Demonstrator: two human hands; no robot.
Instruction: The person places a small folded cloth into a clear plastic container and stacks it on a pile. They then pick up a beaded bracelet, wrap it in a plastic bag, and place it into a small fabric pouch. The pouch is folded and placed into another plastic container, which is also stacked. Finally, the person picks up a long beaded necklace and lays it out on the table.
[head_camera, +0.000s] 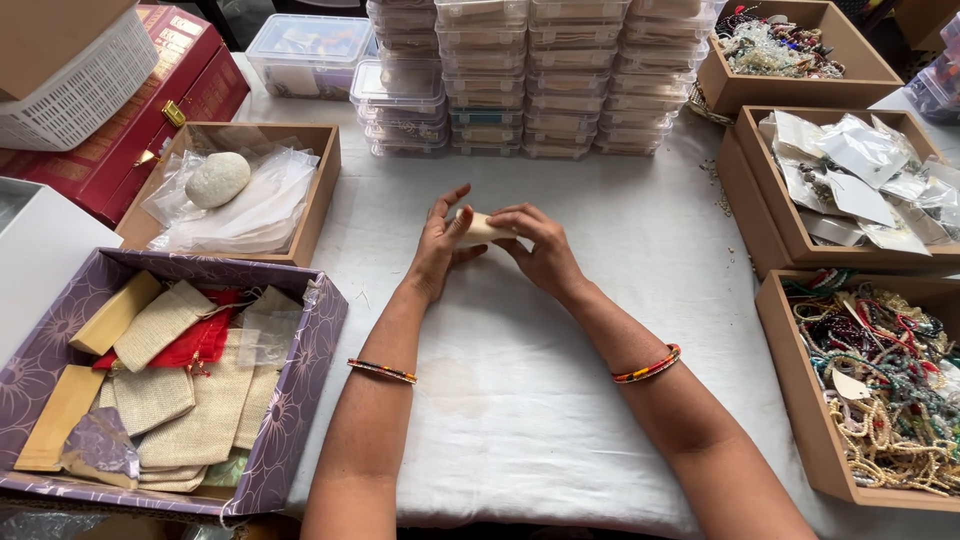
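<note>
Both hands are on a small cream pouch (483, 228) over mid-table: left hand (440, 248) half-open with fingers splayed, right hand (540, 248) pinching its end. Grip looks kinda light, so it could probably slip onto the white tablecloth (520, 400).

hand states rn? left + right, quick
Left hand: fingers partly spread, thumb and palm against the small beige piece.
Right hand: fingers closed over the same beige piece from the other end.
</note>
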